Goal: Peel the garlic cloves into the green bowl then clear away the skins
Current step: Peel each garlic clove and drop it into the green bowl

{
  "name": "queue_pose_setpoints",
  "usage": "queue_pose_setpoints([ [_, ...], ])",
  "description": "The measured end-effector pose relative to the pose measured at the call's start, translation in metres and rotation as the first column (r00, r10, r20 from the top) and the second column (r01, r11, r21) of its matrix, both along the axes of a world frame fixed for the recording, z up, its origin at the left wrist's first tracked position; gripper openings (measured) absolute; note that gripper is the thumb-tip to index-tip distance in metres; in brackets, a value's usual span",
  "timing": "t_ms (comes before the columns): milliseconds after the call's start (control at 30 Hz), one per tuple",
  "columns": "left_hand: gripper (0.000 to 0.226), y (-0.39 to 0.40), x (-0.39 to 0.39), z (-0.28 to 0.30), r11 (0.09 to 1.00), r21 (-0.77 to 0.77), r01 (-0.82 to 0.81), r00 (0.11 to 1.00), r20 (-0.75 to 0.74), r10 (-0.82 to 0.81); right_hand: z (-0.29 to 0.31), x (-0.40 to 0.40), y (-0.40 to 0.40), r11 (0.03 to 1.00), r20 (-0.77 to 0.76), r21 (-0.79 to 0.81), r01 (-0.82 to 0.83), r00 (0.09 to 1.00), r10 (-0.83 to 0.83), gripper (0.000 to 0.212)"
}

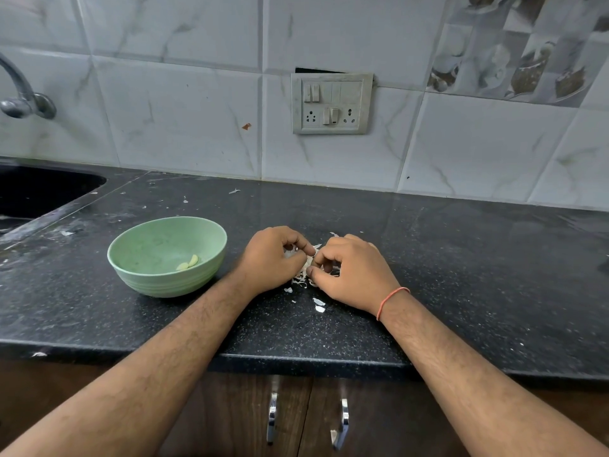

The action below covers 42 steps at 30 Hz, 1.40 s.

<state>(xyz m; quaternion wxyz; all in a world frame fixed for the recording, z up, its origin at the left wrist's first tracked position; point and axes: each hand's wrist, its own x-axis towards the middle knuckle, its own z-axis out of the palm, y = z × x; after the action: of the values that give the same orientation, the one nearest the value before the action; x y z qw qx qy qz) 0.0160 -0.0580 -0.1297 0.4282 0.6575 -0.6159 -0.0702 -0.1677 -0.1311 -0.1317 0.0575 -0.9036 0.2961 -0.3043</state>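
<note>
Green and ribbed, the bowl (166, 255) sits on the black speckled counter (461, 258) just left of the hands, with two peeled cloves (188, 262) lying inside. The left hand (270, 258) and right hand (349, 275) meet over a heap of white garlic skins (301, 282), each grip pinching a garlic piece (309, 258) between them. Loose skin flakes (319, 305) lie nearer the counter's edge.

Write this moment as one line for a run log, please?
stage: peeling | left hand + right hand: pinch garlic over skins | green bowl: two peeled cloves | skins: not cleared
</note>
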Motion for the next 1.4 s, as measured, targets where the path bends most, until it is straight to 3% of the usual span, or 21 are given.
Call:
queue_pose_setpoints([
  [233, 0.023, 0.001, -0.001, 0.002, 0.999, 0.037, -0.001, 1.0, 0.011, 0.001, -0.001, 0.003, 0.0, 0.999, 0.017, 0.022, -0.028, 0.999, 0.028, 0.03],
  [433, 0.02, 0.001, -0.002, 0.002, 1.0, 0.016, 0.009, 1.0, 0.028, -0.01, 0.002, 0.005, 0.001, 0.993, 0.024, 0.071, -0.093, 0.996, 0.091, 0.017],
  [533, 0.021, 0.0, 0.0, 0.001, 1.0, -0.021, -0.005, 0.999, -0.035, 0.004, 0.006, 0.0, 0.0, 0.973, 0.212, 0.185, -0.136, 0.973, 0.095, 0.007],
  [633, 0.026, 0.005, 0.0, 0.004, 0.996, -0.08, 0.035, 0.996, -0.075, -0.041, 0.014, -0.004, 0.001, 0.904, 0.453, 0.353, -0.239, 0.89, 0.058, 0.003],
  [767, 0.025, 0.009, -0.003, 0.004, 0.983, -0.09, 0.157, 0.986, -0.039, -0.161, 0.019, -0.004, 0.002, 0.817, 0.614, 0.457, -0.353, 0.789, -0.003, 0.01],
  [933, 0.008, 0.008, 0.0, 0.002, 0.977, -0.156, 0.147, 0.985, -0.065, -0.159, 0.02, -0.005, 0.004, 0.796, 0.642, 0.469, -0.383, 0.767, -0.009, 0.009],
  [1133, 0.009, 0.008, -0.002, 0.003, 0.97, -0.172, 0.172, 0.971, -0.135, -0.196, 0.018, -0.008, 0.001, 0.838, 0.628, 0.4, -0.371, 0.777, 0.045, 0.009],
  [1300, 0.01, 0.005, 0.001, 0.001, 0.979, -0.157, 0.127, 0.985, -0.094, -0.143, 0.014, -0.008, -0.003, 0.86, 0.586, 0.385, -0.334, 0.808, 0.052, 0.008],
  [1400, 0.005, 0.003, 0.001, -0.002, 0.983, -0.147, 0.114, 0.993, 0.007, -0.114, 0.012, -0.008, -0.004, 0.894, 0.547, 0.358, -0.27, 0.836, 0.034, 0.013],
])
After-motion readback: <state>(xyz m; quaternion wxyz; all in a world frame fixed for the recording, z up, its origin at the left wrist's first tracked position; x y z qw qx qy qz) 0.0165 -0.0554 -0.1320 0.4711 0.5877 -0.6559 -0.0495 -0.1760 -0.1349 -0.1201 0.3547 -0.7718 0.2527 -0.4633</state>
